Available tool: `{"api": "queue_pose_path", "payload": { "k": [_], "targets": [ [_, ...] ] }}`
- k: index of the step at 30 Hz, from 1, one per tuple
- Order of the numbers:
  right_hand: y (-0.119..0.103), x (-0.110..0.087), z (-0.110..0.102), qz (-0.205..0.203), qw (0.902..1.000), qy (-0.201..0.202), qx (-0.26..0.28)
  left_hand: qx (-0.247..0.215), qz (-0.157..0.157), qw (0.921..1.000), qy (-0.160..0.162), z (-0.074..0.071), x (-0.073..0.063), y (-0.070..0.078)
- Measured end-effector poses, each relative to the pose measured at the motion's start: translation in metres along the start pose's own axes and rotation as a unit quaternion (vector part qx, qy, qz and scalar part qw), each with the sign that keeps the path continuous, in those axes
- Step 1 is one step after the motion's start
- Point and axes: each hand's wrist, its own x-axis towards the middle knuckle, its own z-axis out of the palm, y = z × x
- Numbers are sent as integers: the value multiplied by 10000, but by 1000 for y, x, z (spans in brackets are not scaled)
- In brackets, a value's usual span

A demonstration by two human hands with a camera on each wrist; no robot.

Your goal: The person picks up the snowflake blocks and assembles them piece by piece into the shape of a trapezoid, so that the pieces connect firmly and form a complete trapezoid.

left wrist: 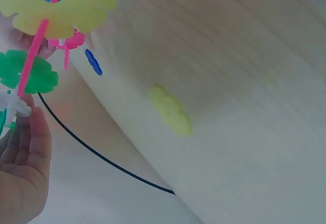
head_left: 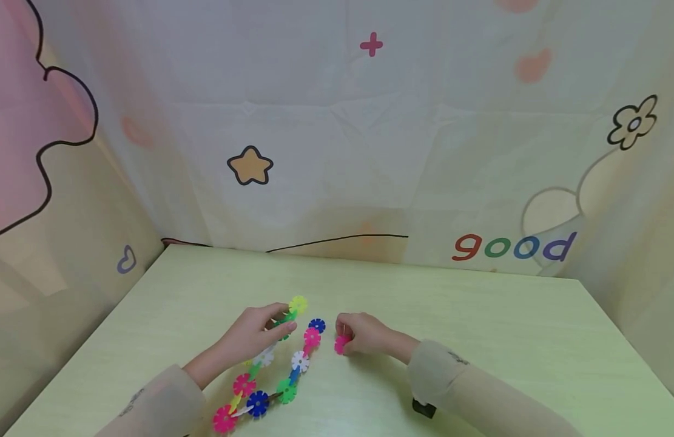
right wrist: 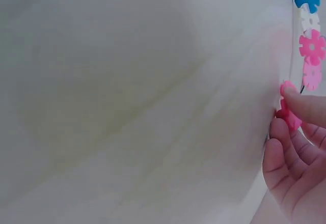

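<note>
A chain of colored plastic snowflake discs (head_left: 286, 391) loops over the table, in pink, blue, white, green and yellow. My left hand (head_left: 255, 332) holds one end of it between thumb and fingers, beside a green disc and a yellow disc (head_left: 298, 304). In the left wrist view, a large yellow disc (left wrist: 76, 10) and a green disc (left wrist: 38, 74) stand near that hand. To the right of the chain's blue end disc (head_left: 317, 326), apart from it, my right hand (head_left: 366, 334) pinches a pink snowflake disc (head_left: 341, 345), also seen in the right wrist view.
The pale table (head_left: 478, 328) meets a printed cloth backdrop (head_left: 315, 182) at its back edge, with cloth on both sides too. A yellow disc (left wrist: 170, 110) and a blue disc (left wrist: 93, 62) appear edge-on against the table in the left wrist view.
</note>
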Motion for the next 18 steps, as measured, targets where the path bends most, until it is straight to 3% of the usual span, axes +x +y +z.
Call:
{"api": "queue_pose_path", "payload": {
  "k": [10,18],
  "targets": [
    [20,-28,-14,-188,9967,622,480,-315,448,9977,-404,25,11,22],
    [22,-51,-31,-316,9840,1135,1335,-643,684,9937,-614,42,19,37]
  ]
}}
